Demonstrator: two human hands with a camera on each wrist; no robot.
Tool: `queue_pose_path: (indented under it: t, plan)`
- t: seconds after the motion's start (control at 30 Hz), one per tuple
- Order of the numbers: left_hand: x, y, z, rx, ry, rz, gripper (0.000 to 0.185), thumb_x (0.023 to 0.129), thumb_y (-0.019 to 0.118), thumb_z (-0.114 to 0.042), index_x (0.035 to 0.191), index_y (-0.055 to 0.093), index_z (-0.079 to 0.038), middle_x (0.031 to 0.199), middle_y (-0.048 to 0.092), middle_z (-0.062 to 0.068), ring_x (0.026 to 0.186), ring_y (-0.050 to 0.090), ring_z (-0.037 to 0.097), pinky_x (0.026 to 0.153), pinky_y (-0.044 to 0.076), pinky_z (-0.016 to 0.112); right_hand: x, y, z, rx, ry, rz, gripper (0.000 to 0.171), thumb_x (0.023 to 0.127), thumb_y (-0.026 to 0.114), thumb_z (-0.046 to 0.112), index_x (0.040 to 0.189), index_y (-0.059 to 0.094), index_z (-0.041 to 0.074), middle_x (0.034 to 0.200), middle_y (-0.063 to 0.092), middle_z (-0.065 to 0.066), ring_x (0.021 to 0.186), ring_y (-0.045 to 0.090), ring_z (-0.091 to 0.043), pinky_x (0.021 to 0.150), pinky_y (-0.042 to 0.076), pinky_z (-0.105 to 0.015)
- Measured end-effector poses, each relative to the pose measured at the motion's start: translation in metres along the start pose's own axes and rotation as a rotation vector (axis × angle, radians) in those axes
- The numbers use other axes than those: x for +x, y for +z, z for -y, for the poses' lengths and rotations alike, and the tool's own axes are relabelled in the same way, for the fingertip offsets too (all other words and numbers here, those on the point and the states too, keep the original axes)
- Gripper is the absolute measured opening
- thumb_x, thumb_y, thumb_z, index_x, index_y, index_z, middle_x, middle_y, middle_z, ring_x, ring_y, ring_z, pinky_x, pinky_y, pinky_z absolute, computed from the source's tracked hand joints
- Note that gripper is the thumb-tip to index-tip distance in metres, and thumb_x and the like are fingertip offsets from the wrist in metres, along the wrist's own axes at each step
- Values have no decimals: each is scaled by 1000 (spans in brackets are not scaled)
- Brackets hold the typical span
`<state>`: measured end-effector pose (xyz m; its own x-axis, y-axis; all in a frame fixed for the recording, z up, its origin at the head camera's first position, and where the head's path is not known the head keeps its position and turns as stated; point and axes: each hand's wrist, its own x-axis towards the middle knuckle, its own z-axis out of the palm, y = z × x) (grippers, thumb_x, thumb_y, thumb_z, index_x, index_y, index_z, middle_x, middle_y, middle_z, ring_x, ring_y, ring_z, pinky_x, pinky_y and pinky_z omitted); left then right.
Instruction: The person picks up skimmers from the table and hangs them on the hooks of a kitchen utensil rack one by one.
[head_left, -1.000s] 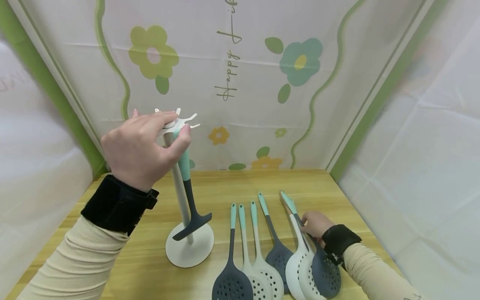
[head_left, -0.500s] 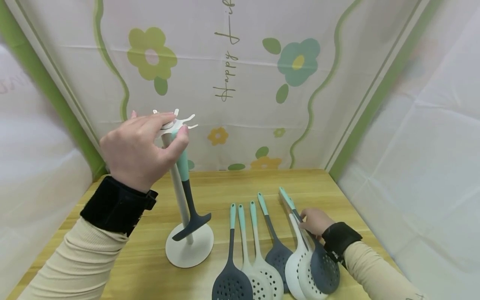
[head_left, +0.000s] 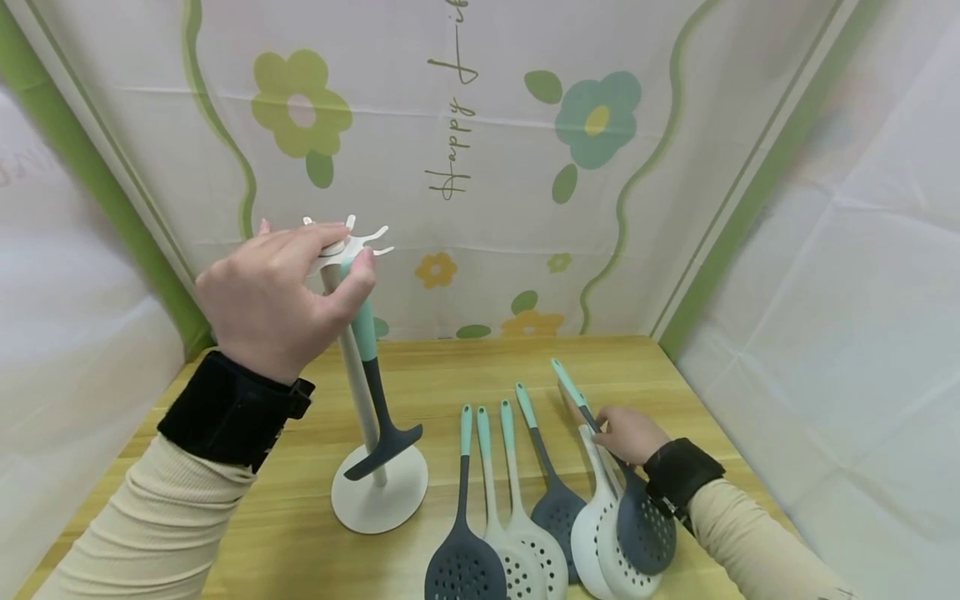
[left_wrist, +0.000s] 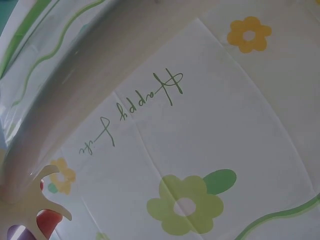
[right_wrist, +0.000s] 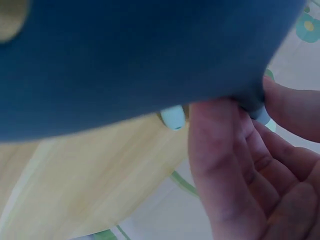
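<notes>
At the left of the head view, my left hand (head_left: 270,292) grips the top of a white utensil stand (head_left: 348,367), fingers over the hub and thumb at the front. From a hook hangs a dark utensil (head_left: 386,446) with a teal handle and a wide, curved end. The left wrist view shows the stand's hooks (left_wrist: 50,205); the hand is out of it. My right hand (head_left: 632,433) pinches the neck of a dark skimmer (head_left: 647,527) with a teal handle, its head over a white skimmer (head_left: 626,571). Close up, the skimmer head (right_wrist: 125,65) covers the upper right wrist view.
More utensils lie side by side on the wooden table (head_left: 285,533): a dark skimmer (head_left: 465,567), two pale skimmers (head_left: 536,546), a dark slotted turner (head_left: 558,508) and a white perforated one (head_left: 588,542). A flowered white cloth (head_left: 495,208) walls the back and sides.
My right hand has raised the dark skimmer slightly and shifted it up and left, so its handle end reaches farther back. The left hand keeps its hold on the stand.
</notes>
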<state>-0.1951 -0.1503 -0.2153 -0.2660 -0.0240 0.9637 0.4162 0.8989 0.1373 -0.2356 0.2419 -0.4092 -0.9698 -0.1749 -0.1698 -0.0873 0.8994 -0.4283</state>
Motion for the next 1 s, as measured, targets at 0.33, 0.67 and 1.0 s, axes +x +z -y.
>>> queue_pose_path:
  t: [0.33,0.67,1.0]
  plan:
    - [-1,-1,2,1,1,7,52,84,47,-50,92,81,-11,74,75,12,58,65,33,64,52,56,0,-6,11,-42,-48,-27,32,94,63,15,117,62,-8,77,62,-6,53,51,-15,48,41,-27]
    - [-1,-2,2,0,2,7,54,84,46,-50,92,80,-9,79,76,13,60,66,34,63,52,55,0,-10,19,-86,-80,-63,31,93,65,16,114,64,-6,79,65,-6,62,54,-15,54,43,-28]
    - [-1,-1,1,-15,-2,5,53,83,46,-49,91,80,-10,79,76,12,60,65,34,63,51,56,-2,-12,32,-111,-134,-135,25,92,67,15,107,67,-4,72,63,-3,56,50,-12,50,39,-25]
